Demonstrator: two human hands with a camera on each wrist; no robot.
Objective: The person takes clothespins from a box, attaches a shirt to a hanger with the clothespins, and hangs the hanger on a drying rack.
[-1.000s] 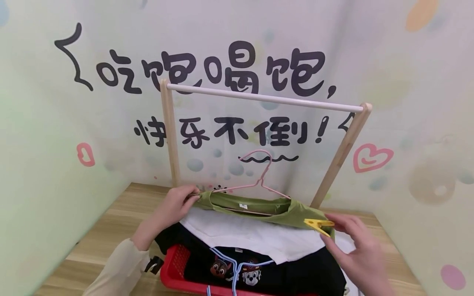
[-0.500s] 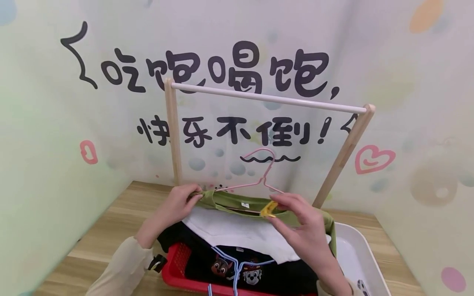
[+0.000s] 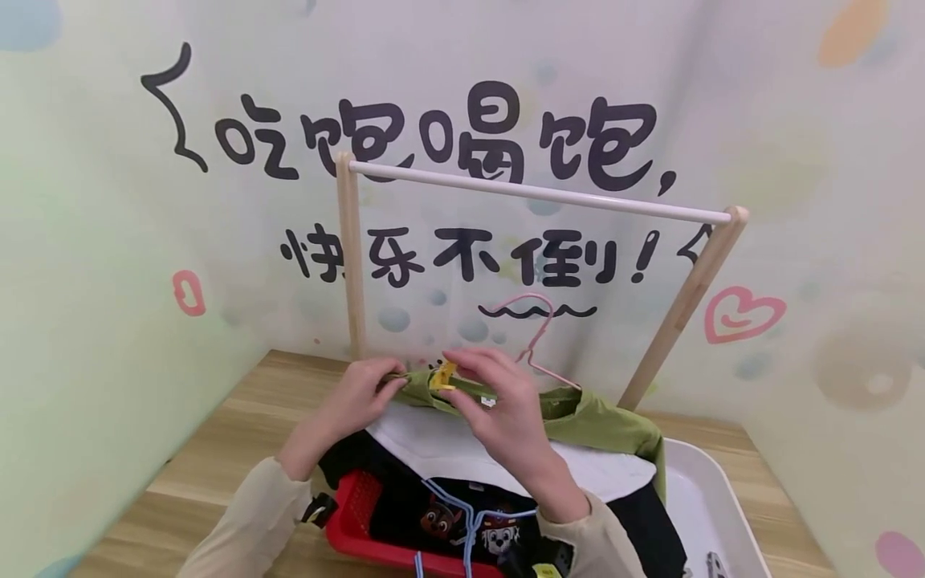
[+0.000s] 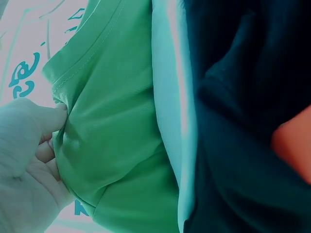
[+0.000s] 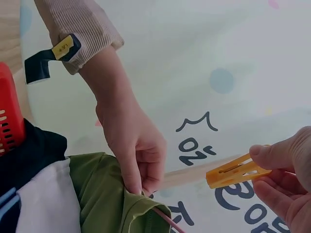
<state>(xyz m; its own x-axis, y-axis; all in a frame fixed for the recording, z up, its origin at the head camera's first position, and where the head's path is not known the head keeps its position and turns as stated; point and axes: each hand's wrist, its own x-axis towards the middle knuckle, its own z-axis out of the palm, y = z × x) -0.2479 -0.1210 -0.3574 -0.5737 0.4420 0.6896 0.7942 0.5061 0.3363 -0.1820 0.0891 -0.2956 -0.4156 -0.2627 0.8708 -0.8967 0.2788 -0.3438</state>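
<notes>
My left hand (image 3: 361,393) pinches the left shoulder of a green shirt (image 3: 614,425), whose fabric bunches under the thumb in the left wrist view. Inside the shirt's neck sits a pink hanger (image 3: 542,365), its hook sticking up out of the collar. A yellow clothespin (image 5: 233,174) is pinched between the thumb and fingers of my right hand (image 3: 506,409). In the head view the clothespin is close to the left side of the collar, and the right hand covers part of the neckline. From the right wrist, a gap shows between clothespin and shirt.
Below the shirt lie a white garment (image 3: 426,445) and a black one with cartoon dogs, over a red basket (image 3: 361,542). A blue hanger (image 3: 473,522) rests on them. Behind stands a wooden rack with a white rod (image 3: 542,193). At right is a white tray (image 3: 697,498).
My right hand has carried the clothespin leftward from the shirt's right shoulder to the left side of the collar. The left hand keeps its pinch on the left shoulder.
</notes>
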